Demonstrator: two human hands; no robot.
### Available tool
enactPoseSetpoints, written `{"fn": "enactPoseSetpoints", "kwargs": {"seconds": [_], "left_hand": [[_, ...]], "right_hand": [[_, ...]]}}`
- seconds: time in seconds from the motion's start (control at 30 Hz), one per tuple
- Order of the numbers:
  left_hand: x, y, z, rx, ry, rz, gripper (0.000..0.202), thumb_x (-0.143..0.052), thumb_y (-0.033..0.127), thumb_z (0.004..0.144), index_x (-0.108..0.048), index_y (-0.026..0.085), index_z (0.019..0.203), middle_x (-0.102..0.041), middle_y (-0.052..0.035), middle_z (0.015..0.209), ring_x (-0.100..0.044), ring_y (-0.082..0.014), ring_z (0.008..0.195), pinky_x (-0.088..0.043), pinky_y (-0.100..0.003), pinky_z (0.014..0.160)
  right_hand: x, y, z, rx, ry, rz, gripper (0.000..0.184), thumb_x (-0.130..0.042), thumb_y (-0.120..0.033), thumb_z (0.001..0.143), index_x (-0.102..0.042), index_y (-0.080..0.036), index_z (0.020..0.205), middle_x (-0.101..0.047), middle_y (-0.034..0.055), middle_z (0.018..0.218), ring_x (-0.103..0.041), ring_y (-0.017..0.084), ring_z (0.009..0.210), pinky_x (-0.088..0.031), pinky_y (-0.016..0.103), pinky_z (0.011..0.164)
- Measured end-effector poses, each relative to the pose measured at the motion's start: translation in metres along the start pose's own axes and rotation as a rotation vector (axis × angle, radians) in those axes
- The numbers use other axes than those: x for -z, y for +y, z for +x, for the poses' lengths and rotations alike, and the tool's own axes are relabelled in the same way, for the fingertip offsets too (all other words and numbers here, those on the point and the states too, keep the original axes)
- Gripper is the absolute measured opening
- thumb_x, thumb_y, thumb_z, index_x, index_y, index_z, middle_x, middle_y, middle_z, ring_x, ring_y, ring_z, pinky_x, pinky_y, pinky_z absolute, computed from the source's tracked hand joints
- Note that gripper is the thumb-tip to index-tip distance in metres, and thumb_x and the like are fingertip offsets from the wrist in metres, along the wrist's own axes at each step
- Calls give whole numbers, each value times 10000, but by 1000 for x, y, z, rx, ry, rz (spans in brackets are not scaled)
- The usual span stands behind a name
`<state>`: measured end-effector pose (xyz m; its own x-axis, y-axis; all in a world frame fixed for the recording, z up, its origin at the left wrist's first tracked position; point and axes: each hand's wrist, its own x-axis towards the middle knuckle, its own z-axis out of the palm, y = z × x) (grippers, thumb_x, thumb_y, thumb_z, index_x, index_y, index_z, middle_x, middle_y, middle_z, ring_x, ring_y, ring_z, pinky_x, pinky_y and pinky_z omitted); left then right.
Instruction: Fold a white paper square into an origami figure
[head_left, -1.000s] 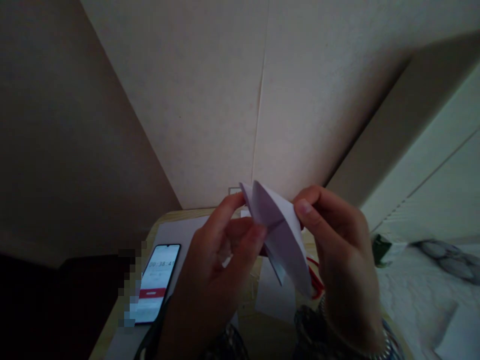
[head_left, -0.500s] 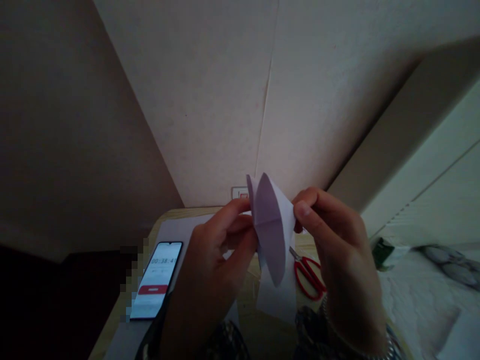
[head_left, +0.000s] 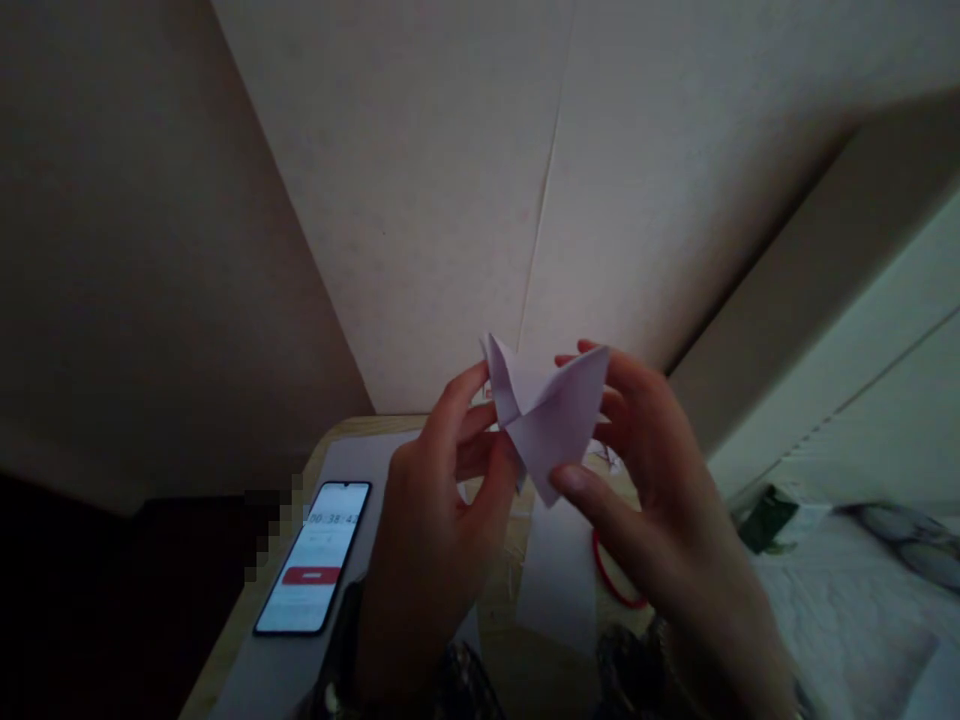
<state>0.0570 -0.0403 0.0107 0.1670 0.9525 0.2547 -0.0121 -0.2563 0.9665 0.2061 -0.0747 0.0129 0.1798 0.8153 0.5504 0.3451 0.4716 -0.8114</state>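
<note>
A folded piece of white paper (head_left: 562,425) is held up above the small wooden table, its flaps spread apart like wings. My left hand (head_left: 450,500) pinches its left side between thumb and fingers. Around the right flap my right hand (head_left: 645,460) curves, thumb at the lower edge and fingers behind, gripping it. Below, partly hidden by my right hand, a red handle loop of the scissors (head_left: 619,575) shows; the blades are out of sight.
On the left, a phone (head_left: 315,555) with a running timer lies on white paper (head_left: 375,455). Another white sheet (head_left: 556,580) rests on the wooden table (head_left: 495,620). A wall stands close behind. To the right are a green-and-white packet (head_left: 772,518) and glasses (head_left: 911,540) on a pale quilted surface.
My right hand has gone from pinching the paper's right edge to wrapping around its flap. The paper has turned and its right flap has swung outward. The scissors are now more covered.
</note>
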Motion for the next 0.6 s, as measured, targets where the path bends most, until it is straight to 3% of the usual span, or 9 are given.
{"fn": "enactPoseSetpoints", "kwargs": {"seconds": [0.1,0.2,0.33,0.47,0.53,0.6], "left_hand": [[1,0,0,-11,-71,-86,539,-729,212,928,-585,267,1445,-790,-60,1302,-764,-251,1160,-649,-289,905],[3,1,1,-13,-104,-123,515,-737,265,942,-599,314,1436,-738,-27,1399,-713,-229,1244,-633,-272,920],[6,2,6,-45,-155,-103,247,-738,216,933,-774,318,1155,-775,24,1315,-697,-197,1224,-598,-232,909],[11,4,10,1,-159,-111,167,-737,141,900,-821,285,902,-834,38,992,-765,-151,921,-596,-193,788],[15,2,12,56,-159,-146,174,-760,120,872,-822,283,868,-807,66,825,-751,-105,746,-567,-137,654],[17,0,13,99,-177,-221,194,-802,85,813,-827,274,848,-784,80,736,-730,-81,665,-532,-104,580]], "right_hand": [[-3,2,2,26,-35,-104,387,-707,-223,907,-625,-227,1286,-731,108,1310,-706,257,1159,-581,405,969],[-1,6,4,88,-63,-108,295,-585,-128,946,-706,-241,1191,-764,79,1243,-710,238,1142,-551,417,1003],[6,9,6,94,-86,-77,277,-595,-133,971,-790,-291,1088,-772,43,1214,-715,215,1121,-546,381,969],[12,8,8,8,-35,-43,184,-678,-177,910,-826,-279,871,-796,14,927,-722,201,814,-573,324,726],[15,7,9,-104,-18,-8,116,-725,-218,873,-809,-258,804,-771,-5,755,-650,176,600,-517,285,530],[19,9,10,-185,-12,13,46,-771,-250,834,-793,-240,795,-732,-16,659,-597,166,507,-454,264,426]]}}
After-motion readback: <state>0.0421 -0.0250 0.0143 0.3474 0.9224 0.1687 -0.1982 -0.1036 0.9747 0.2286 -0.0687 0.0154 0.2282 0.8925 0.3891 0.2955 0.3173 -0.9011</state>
